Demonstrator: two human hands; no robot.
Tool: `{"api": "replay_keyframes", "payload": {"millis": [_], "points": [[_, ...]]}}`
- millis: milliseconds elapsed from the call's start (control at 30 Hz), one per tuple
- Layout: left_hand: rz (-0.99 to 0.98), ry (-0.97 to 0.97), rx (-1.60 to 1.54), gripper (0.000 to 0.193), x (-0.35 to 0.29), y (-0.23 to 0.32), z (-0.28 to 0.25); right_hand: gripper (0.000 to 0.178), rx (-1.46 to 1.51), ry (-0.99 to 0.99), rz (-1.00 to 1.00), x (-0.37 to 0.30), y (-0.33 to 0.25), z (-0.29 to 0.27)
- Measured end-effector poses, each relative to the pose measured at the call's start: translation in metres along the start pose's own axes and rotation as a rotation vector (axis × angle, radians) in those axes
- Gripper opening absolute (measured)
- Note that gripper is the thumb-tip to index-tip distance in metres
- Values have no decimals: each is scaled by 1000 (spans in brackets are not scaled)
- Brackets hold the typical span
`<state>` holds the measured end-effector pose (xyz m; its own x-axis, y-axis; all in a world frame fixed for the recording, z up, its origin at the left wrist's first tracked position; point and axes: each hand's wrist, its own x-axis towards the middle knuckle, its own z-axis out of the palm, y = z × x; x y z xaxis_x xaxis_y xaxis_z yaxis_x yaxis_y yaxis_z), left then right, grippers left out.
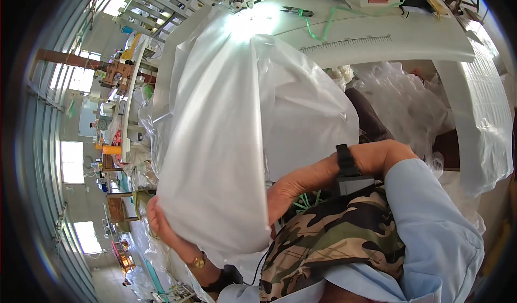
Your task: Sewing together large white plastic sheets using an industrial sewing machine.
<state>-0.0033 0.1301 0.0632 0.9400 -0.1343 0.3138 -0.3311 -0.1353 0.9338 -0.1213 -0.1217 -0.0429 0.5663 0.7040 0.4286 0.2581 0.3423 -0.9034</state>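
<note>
A large white sheet (215, 157), smooth and slightly shiny like plastic or coated cloth, drapes from under a bright lamp (250, 24) toward my body. My left hand (156, 217) is closed on its lower left edge, the fingers partly covered by the material. At the lower right edge, my right hand (276, 202) holds the sheet near its corner; the fingertips are hidden behind it. Between the lamp and this corner the edge runs nearly straight. Part of a sewing machine (237, 1) shows beside the lamp, its needle area lost in glare.
Thread snips (296, 11) and a green cord (323, 36) lie on the pale machine table (409, 39), which has a ruler scale (350, 43). Crumpled clear plastic (401, 101) fills a space at right. Workbenches (132, 98) with clutter stand at left.
</note>
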Motion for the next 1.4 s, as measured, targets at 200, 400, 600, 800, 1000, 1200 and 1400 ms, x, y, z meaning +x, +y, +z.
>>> {"api": "replay_keyframes", "payload": {"millis": [200, 400, 600, 800, 1000, 1200, 1400], "points": [[-12, -685, 770, 17, 6, -108, -7, 53, 325, -59, 279, -21, -8, 15], [568, -620, 917, 16, 1, -52, 85, 78, 606, 574, 317, -38, 4, 23], [341, -591, 444, 14, -15, -9, 112, 64, 568, 1188, -147, -44, 2, -54], [145, -603, 158, 16, -20, 11, 109, 26, 113, 710, 62, -43, -11, -12], [255, -1054, 348, 32, -27, 37, 130, 43, -506, 218, 218, -9, -10, 52], [325, -1099, 736, 21, -35, 23, 142, 57, -723, 95, 406, -4, -48, 40], [15, -785, 292, 12, -26, 5, 123, 34, -321, 1320, 522, -74, 33, -41]]}}
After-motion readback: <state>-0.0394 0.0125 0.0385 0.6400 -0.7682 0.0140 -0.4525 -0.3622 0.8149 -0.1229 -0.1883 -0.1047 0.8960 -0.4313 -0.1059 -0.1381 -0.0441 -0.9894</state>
